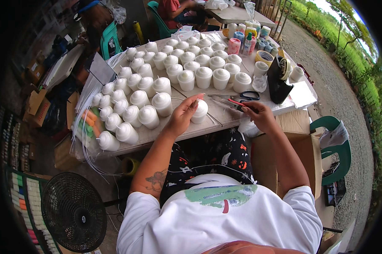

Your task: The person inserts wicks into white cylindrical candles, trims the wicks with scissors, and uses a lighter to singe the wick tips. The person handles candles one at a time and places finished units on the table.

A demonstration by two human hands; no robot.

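Note:
My left hand (185,113) is at the top left of a white pillar candle (199,112) near the table's front edge. Its thumb and fingers close in at the candle's top, where the wick is mostly hidden. In my right hand (259,117) is a small tool with red and black handles (236,103), which looks like pliers. That tool points left, a short way from the candle. Just beyond it lie scissors (249,95) with dark blue handles. Many similar white candles (162,103), domed on top with wicks, stand in rows to the left and behind.
A black tape dispenser (280,80) stands at the right, near paint bottles (234,45) and jars. Long white wicks (84,114) hang over the table's left edge. A cardboard box (303,142) sits by my right arm, a fan (74,212) at lower left. Another person (174,12) sits beyond.

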